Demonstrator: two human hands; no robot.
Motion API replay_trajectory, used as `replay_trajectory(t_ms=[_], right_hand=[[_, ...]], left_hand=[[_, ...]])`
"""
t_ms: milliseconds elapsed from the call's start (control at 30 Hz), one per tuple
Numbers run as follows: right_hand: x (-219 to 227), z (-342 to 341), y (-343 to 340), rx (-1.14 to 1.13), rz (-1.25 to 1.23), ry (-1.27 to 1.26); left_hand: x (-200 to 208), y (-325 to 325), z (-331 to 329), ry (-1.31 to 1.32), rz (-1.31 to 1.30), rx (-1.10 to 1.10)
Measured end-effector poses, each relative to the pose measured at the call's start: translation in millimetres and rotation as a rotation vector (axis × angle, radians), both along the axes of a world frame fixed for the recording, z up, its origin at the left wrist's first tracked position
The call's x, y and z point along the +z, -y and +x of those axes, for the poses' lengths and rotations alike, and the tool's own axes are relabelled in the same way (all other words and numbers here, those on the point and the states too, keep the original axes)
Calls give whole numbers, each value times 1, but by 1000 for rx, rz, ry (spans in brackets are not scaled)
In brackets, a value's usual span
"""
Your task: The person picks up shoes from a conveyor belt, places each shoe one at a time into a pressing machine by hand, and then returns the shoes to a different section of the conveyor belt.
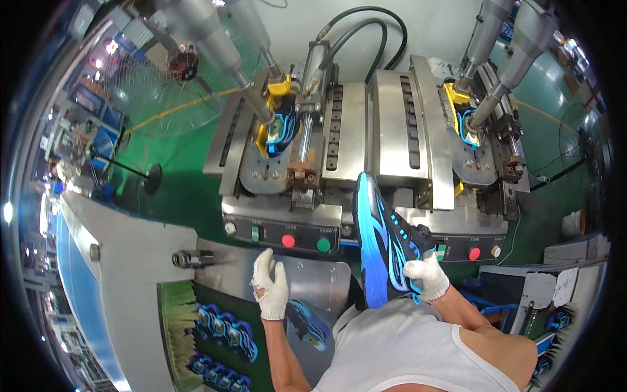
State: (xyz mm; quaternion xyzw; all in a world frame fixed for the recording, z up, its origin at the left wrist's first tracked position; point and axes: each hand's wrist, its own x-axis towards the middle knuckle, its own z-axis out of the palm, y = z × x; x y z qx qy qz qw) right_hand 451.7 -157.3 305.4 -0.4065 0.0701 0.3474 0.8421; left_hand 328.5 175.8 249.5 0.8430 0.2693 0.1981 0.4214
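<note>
My right hand point(428, 276), in a white knit glove, is closed on a sneaker point(377, 245) near its ankle opening. The sneaker is black with a bright blue-to-violet side, and it stands on end, toe pointing up toward the machine. Over a shiny metal shelf point(313, 277), my left hand point(270, 286) is raised and empty, thumb apart from the fingers. Its white glove is torn at the palm. Ahead stands a two-station steel machine; a black-and-blue shoe upper point(282, 130) sits under rods on its left station, and another shoe upper point(469, 127) on the right.
Red button point(288, 241) and green button point(323, 245) line the machine's front panel. Several blue shoe uppers point(225, 331) lie at the lower left beside bristles point(177, 326). A large wire-cage fan point(166, 78) stands at the back left. Black hoses point(375, 13) arch behind the machine.
</note>
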Motion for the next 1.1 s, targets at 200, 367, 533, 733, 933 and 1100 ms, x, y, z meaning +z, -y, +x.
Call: replay_trajectory(t_ms=[200, 367, 533, 733, 933, 1100], right_hand=[[9, 12, 4, 1, 14, 59], [1, 11, 20, -17, -193, 188], [23, 5, 22, -105, -115, 17], [40, 24, -5, -182, -262, 80], [33, 49, -66, -173, -235, 38], [37, 161, -242, 98, 36, 109]], left_hand=[[34, -55, 170, 110, 492, -327], [-20, -104, 313, -169, 485, -316], [-51, -116, 401, -368, 582, -84], [35, -146, 388, -348, 532, -137], [98, -116, 222, 127, 373, -42], [82, -80, 34, 98, 106, 174]])
